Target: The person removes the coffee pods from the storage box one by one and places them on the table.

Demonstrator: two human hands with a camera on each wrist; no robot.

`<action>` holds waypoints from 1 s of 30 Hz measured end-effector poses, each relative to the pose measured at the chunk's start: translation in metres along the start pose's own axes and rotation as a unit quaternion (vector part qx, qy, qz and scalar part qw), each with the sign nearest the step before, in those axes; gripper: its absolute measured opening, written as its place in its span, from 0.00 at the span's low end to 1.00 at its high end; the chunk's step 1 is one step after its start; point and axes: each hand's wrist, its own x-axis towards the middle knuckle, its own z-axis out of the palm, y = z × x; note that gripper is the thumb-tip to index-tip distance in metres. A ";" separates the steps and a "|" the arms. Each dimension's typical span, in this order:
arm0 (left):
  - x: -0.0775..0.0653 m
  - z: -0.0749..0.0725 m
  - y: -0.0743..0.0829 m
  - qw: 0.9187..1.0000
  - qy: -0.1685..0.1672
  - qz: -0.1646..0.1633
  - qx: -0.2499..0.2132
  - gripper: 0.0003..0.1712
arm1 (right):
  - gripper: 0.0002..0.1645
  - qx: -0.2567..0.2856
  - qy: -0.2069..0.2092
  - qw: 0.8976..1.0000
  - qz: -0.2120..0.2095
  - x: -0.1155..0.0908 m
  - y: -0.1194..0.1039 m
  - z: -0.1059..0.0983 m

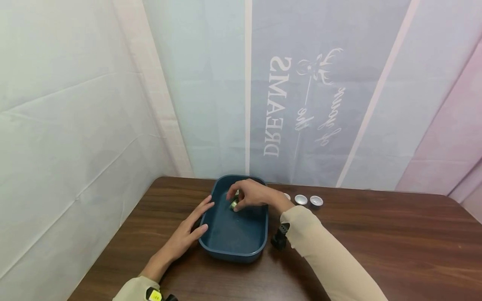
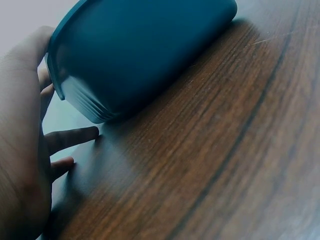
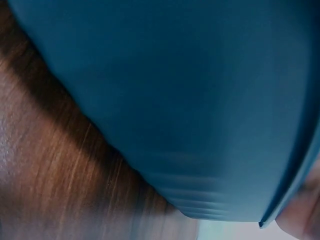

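Note:
A dark blue plastic tub [image 1: 237, 238] stands on the table near its back edge. My left hand [image 1: 188, 230] rests at the tub's left rim with fingers and thumb extended and spread. In the left wrist view, fingers of that hand reach along the outside of the tub wall [image 2: 145, 45]. My right hand [image 1: 252, 193] reaches down over the tub's right side and pinches a small, shiny green-gold round piece [image 1: 234, 204] inside it. The fingers partly cover this piece. From the right wrist, the tub's outer wall [image 3: 165, 100] hides most of the hand.
To the right of the tub, small silver round cups, one [image 1: 301, 200] beside another [image 1: 316, 201], sit near the back edge; a third is partly behind my right wrist. The brown wood-grain table [image 1: 376, 238] meets a printed cloth backdrop [image 1: 211, 104].

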 end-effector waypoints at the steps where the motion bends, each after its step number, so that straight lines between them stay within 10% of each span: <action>1: 0.000 0.000 0.000 1.000 0.000 0.000 0.001 0.32 | 0.21 -0.009 0.009 1.000 0.003 0.000 0.000 0.000; 30: 0.003 -0.002 0.004 1.000 -0.002 -0.005 0.000 0.32 | 0.11 -0.007 -0.035 0.999 0.000 0.005 0.001 0.006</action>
